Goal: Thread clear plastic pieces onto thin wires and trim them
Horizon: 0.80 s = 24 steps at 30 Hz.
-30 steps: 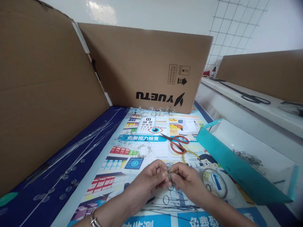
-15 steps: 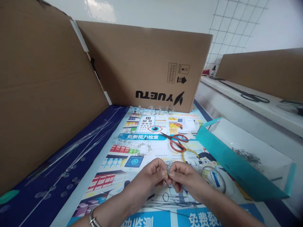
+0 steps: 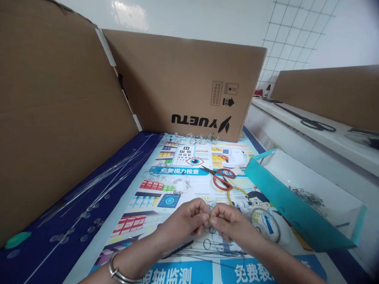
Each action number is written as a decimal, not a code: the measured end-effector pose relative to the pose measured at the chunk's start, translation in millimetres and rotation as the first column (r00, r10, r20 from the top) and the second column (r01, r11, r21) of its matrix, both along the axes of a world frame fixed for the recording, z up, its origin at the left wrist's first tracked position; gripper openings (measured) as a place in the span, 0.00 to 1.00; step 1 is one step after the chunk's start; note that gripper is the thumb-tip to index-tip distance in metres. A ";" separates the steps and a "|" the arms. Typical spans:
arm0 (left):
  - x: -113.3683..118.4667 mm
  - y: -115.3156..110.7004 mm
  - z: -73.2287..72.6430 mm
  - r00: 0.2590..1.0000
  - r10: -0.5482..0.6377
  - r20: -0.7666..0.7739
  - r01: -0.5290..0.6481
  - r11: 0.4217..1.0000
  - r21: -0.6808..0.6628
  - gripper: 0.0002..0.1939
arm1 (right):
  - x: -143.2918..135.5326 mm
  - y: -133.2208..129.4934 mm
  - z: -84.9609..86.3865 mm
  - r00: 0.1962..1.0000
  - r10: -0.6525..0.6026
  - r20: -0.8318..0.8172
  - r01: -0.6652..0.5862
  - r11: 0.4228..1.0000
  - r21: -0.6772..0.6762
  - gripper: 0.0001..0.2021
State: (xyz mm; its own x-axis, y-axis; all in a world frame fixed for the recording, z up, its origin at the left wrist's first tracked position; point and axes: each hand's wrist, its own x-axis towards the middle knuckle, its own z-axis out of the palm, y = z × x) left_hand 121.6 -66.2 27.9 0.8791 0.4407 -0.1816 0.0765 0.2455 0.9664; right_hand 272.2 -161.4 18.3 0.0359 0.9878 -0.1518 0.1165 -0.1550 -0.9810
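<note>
Fingertip to fingertip, my left hand (image 3: 194, 217) and my right hand (image 3: 226, 221) pinch a thin wire piece between them, low in the middle of the view. Its exact shape is mostly hidden by the fingers. Loops of fine wire (image 3: 207, 245) lie just below and behind the hands on the printed sheet. Beyond them rest red-handled scissors (image 3: 222, 182), with their blades pointing left. A ring of clear beads on wire (image 3: 181, 185) lies left of the scissors.
On the right stands a teal box (image 3: 284, 201) with a tangle of wire pieces inside. Clear discs (image 3: 84, 238) and long thin wires (image 3: 97, 177) lie on the blue cloth at left. Cardboard panels (image 3: 183, 86) stand behind. A coil (image 3: 278, 228) lies right of my hands.
The camera view has shifted slightly. Both hands remain together, with their pinched fingertips turned a little and slightly closer.
</note>
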 end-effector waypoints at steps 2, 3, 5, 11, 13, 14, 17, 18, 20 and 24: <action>0.6 -3.2 -2.4 1.000 0.013 -0.007 -0.013 1.000 0.000 0.08 | -3.3 -3.7 3.7 0.954 -0.030 0.300 0.006 0.997 0.078 0.09; 0.1 -4.6 -3.6 1.000 0.021 -0.018 -0.020 1.000 0.008 0.07 | -5.4 -6.0 5.3 0.900 -0.044 0.434 -0.005 0.994 0.110 0.09; -3.6 -7.3 -5.8 0.998 0.027 -0.063 -0.024 0.999 0.046 0.06 | -10.6 -11.0 6.3 0.768 -0.041 0.639 -0.064 0.988 0.140 0.08; -31.7 -22.8 -12.8 0.969 0.052 -0.240 -0.001 0.978 0.209 0.03 | -34.2 -26.9 -6.1 0.307 -0.116 0.945 -0.331 0.918 0.221 0.08; -41.2 -28.1 -14.7 0.956 0.062 -0.286 0.024 0.957 0.288 0.04 | -40.9 -29.8 -9.2 0.257 -0.139 0.956 -0.407 0.882 0.237 0.09; -45.2 -29.8 -15.2 0.950 0.071 -0.303 0.042 0.936 0.351 0.05 | -43.4 -30.5 -9.9 0.237 -0.148 0.960 -0.439 0.866 0.241 0.09; -54.5 -30.6 -14.7 0.947 0.079 -0.312 0.111 0.829 0.548 0.07 | -47.7 -29.9 -9.7 0.162 -0.163 0.973 -0.508 0.831 0.224 0.08; -56.7 -30.0 -14.3 0.949 0.063 -0.308 0.140 0.791 0.595 0.08 | -48.2 -29.2 -9.5 0.144 -0.160 0.977 -0.522 0.826 0.212 0.08; -59.7 -28.4 -13.9 0.952 0.017 -0.305 0.200 0.719 0.665 0.11 | -48.4 -27.6 -9.5 0.135 -0.131 0.982 -0.538 0.823 0.184 0.08; -61.3 -27.1 -17.2 0.927 -0.017 -0.374 0.320 0.555 0.768 0.11 | -46.6 -25.1 -8.9 0.166 -0.010 0.986 -0.546 0.832 0.100 0.07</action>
